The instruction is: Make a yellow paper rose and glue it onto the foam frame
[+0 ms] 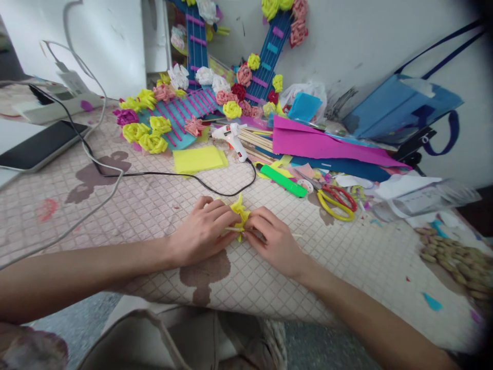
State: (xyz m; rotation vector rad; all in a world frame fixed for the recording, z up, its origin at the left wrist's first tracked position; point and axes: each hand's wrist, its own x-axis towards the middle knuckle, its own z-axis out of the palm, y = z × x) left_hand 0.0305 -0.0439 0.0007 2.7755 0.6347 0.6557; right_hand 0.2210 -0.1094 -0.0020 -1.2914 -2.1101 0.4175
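While both hands pinch it between them, left hand [202, 231] and right hand [271, 241] clenched on the yellow foam flower [239, 211] and its thin stick [233, 229], the rolled petals could spring loose if either grip eases; the glue gun [232, 136] lies well beyond.

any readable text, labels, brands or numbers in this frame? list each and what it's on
None can be read.
Glue gun: no legible brand or marking.
Power strip: label area too blurred to read.
Green marker: any print is too small to read.
Clear plastic sleeve: white paper inside, print not legible.
Blue bag: pale patch, no readable text.
Yellow foam piece between the left hand and right hand: plain.
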